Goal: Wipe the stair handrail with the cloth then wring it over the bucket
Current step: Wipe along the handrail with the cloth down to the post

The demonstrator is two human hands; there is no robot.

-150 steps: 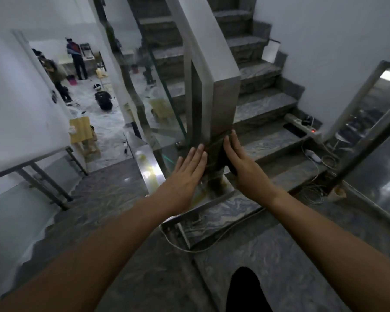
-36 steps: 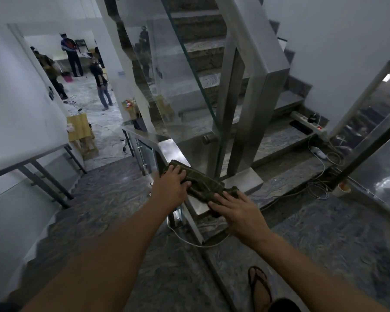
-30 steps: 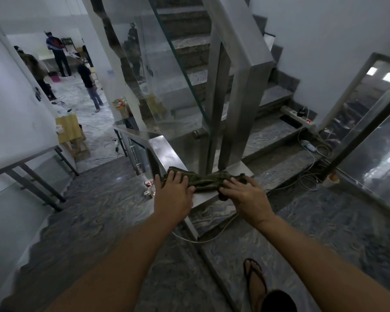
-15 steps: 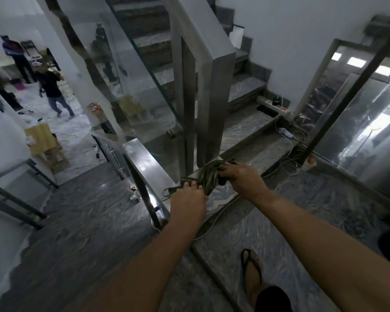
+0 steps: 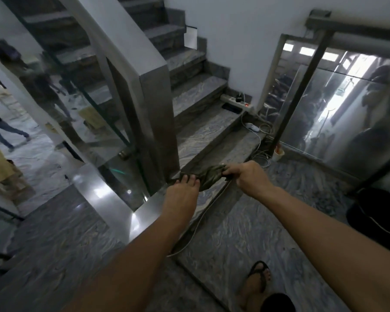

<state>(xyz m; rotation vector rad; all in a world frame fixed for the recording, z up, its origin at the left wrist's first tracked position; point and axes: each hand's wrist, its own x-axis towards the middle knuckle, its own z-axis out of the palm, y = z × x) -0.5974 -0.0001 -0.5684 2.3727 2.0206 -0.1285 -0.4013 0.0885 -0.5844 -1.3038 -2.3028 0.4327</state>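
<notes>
A dark olive cloth (image 5: 208, 176) is stretched between both hands, in the air just right of the steel handrail post (image 5: 158, 122). My left hand (image 5: 182, 194) grips its left end with fingers curled over it. My right hand (image 5: 248, 176) grips the right end. The lower flat handrail (image 5: 99, 194) shines to the left of my left hand. A dark bucket (image 5: 374, 212) stands on the floor at the right edge, partly cut off by the frame.
Marble stairs (image 5: 198, 95) rise behind the post, with a power strip (image 5: 236, 101) and white cables (image 5: 260, 140) on the steps. A glass door (image 5: 338, 104) stands right. A paper cup (image 5: 278, 154) sits by it. My sandalled foot (image 5: 256, 282) is below. People move downstairs at left.
Both hands lifted the cloth off the flat lower rail and carried it right, past the post. The view has swung right, bringing the bucket into sight.
</notes>
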